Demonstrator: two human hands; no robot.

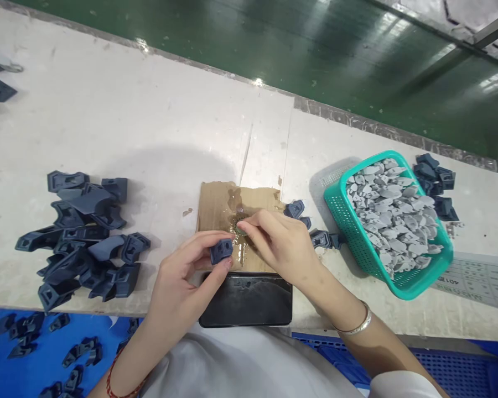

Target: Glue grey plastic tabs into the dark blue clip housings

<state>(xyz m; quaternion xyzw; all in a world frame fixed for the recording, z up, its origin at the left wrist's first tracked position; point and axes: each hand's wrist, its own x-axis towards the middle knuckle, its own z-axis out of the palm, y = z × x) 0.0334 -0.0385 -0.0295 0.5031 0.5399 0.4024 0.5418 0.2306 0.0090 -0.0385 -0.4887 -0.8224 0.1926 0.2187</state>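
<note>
My left hand [191, 276] is closed around a small dark blue-grey moulded part [221, 251], gripped between thumb and fingers with a recessed end facing up. Just right of it, my right hand [280, 240] pinches something small, greenish and mostly hidden by the fingertips. Those fingertips are over a brown cardboard piece [216, 204], which has a wet, shiny patch in its middle. Directly below the cardboard lies a phone [247, 301] with a dark screen. A few more dark parts [294, 209] lie right of my right hand.
A heap of dark moulded parts [91, 202] covers the table at left. On the right stands a green basket [344, 221] full of small light-grey pieces [392, 207], with more dark parts behind it. A printed sheet [481, 282] lies under the basket's edge. Blue bins [45, 354] sit below the table edge.
</note>
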